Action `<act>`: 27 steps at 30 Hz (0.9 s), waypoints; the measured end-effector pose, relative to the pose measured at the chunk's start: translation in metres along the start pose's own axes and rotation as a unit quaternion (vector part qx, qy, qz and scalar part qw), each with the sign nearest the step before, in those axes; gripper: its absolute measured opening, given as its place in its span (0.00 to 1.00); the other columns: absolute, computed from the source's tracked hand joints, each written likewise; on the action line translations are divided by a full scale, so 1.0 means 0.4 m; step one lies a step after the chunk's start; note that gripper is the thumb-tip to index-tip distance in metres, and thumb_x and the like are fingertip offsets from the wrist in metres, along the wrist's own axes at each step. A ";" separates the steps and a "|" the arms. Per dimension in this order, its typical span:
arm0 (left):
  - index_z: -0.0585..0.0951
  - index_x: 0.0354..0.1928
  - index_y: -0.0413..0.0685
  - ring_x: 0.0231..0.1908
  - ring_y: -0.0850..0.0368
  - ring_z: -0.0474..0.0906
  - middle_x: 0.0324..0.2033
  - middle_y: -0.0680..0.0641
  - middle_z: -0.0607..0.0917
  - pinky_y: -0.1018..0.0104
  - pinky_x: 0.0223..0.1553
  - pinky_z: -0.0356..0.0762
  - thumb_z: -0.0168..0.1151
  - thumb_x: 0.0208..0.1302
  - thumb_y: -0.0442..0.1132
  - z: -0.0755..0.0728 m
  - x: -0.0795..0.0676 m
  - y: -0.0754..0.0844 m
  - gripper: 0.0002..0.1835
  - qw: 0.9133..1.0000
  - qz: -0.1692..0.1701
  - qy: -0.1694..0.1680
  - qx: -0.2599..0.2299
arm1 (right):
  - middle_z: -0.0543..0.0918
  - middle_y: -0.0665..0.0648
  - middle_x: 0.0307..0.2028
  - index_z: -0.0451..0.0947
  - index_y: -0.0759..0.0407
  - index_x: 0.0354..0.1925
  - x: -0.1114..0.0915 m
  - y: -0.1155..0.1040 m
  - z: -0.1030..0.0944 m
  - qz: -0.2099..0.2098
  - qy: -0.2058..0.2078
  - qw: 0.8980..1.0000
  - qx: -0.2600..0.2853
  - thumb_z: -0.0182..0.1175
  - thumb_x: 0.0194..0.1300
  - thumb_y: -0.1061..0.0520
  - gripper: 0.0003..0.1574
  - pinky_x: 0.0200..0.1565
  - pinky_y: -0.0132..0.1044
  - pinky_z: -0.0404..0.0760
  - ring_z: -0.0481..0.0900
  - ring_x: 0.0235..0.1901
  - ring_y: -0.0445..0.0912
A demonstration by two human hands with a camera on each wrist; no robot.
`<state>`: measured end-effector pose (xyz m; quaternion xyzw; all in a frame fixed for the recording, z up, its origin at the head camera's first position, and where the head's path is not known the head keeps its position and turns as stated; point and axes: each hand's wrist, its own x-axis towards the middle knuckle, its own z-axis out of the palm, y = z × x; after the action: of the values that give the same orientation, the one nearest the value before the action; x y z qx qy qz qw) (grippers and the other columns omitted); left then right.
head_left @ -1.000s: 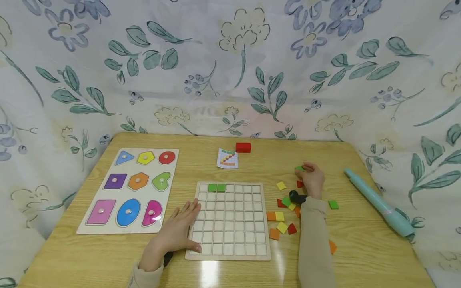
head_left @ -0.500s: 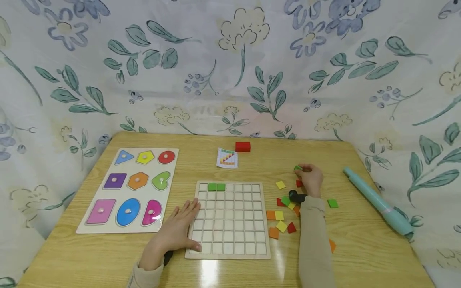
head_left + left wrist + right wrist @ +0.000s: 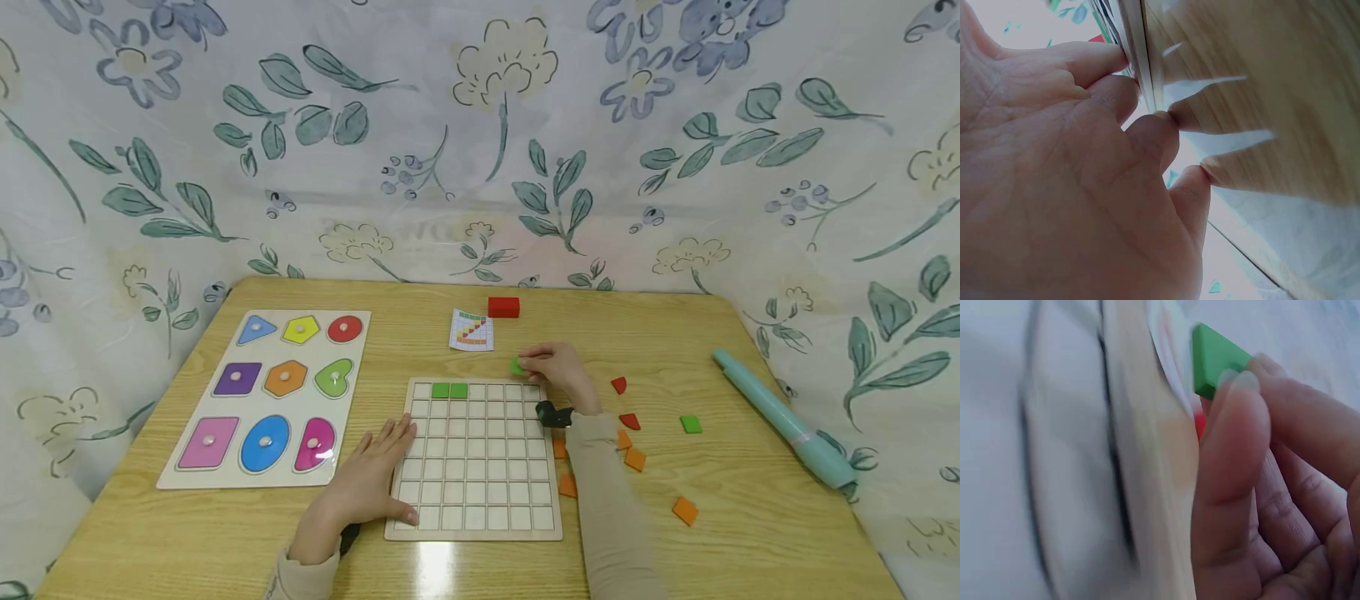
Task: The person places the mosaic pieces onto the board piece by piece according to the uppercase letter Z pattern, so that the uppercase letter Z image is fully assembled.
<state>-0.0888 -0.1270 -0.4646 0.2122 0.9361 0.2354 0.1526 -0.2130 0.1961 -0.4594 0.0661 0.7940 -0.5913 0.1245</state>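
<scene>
My right hand (image 3: 558, 372) pinches a green square tile (image 3: 1217, 359) between thumb and fingertips, above the far right edge of the wooden grid board (image 3: 486, 458). Two green tiles (image 3: 450, 390) lie side by side in the board's far row, toward its left. My left hand (image 3: 370, 482) rests with spread, straight fingers on the board's left edge, its thumb on the near left corner. In the left wrist view the fingertips (image 3: 1194, 181) touch down near the board's edge.
A small pattern card (image 3: 472, 330) and a red block (image 3: 503, 307) lie behind the board. On the left is a knobbed shape puzzle (image 3: 349, 358). Loose orange tiles (image 3: 685, 511), red pieces (image 3: 630, 422) and a green tile (image 3: 691, 424) lie right, before a teal tube (image 3: 783, 421).
My right hand has moved left with the green tile, from the loose pieces to the board's far right corner. The left hand has stayed in place.
</scene>
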 end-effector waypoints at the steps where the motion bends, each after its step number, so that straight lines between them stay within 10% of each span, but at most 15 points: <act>1: 0.56 0.74 0.38 0.75 0.37 0.45 0.76 0.41 0.53 0.36 0.73 0.42 0.80 0.31 0.58 0.001 0.000 -0.001 0.68 1.000 0.002 0.000 0.001 | 0.86 0.55 0.31 0.82 0.67 0.48 0.000 -0.009 0.025 0.004 -0.012 1.000 -0.005 0.65 0.63 0.58 0.17 0.31 0.29 0.83 0.81 0.24 0.38; 16: 0.56 0.74 0.38 0.75 0.37 0.46 0.75 0.40 0.53 0.36 0.73 0.43 0.80 0.30 0.59 -0.005 0.000 0.000 0.68 1.000 0.011 0.000 0.006 | 0.87 0.54 0.33 0.87 0.56 0.31 -0.016 -0.008 0.170 -0.073 -0.011 0.987 -0.144 0.71 0.56 0.58 0.03 0.33 0.31 0.78 0.78 0.30 0.42; 27: 0.55 0.74 0.38 0.75 0.37 0.46 0.75 0.40 0.52 0.36 0.73 0.43 0.79 0.31 0.59 -0.001 -0.002 -0.003 0.68 1.000 0.007 0.000 0.002 | 0.80 0.66 0.53 0.74 0.65 0.60 -0.047 0.023 0.040 -0.071 0.001 0.997 -0.009 0.59 0.68 0.58 0.24 0.36 0.28 0.78 0.79 0.39 0.40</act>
<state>-0.0885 -0.1286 -0.4645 0.2187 0.9352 0.2346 0.1504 -0.1906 0.1844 -0.4670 0.0089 0.8022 -0.5913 0.0819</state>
